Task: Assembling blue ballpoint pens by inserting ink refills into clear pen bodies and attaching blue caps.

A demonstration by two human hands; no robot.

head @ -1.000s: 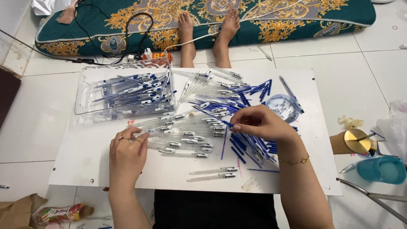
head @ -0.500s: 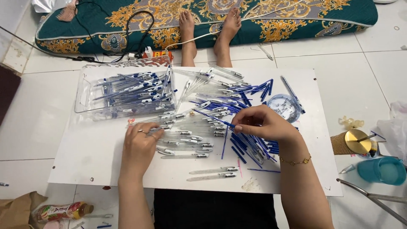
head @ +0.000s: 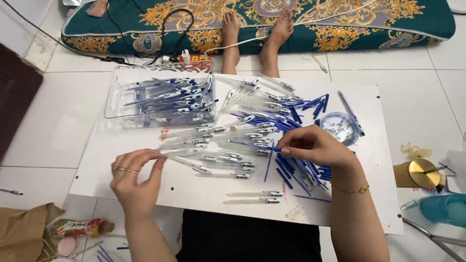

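Your right hand (head: 318,148) pinches a thin blue refill (head: 252,144) at its near end, thumb and forefinger closed on it, with the tip pointing left across the board toward your other hand. Your left hand (head: 136,177) grips the end of a clear pen barrel (head: 187,162) between thumb and fingertips; the barrel runs out to the right and slightly down, so its long axis lies roughly in line with the refill, and the two free ends face each other over the heap, near but apart. Whether the barrel's open end is the one turned toward the refill is hard to tell, since the clear plastic blurs against the white. Under and between your hands lies a loose pile of clear barrels (head: 228,145) with blue clips, mostly lying left to right. Just under your right wrist spreads a scatter of loose blue refills (head: 296,170), some reaching up toward the far edge. Two barrels (head: 252,197) lie apart near your body. All of it rests on a white board (head: 194,194) on the tiled floor. Beyond the pile, on your left, stands a clear plastic bin (head: 160,116) full of assembled pens, and on your right a small round clear tub (head: 340,127) holding tiny parts.
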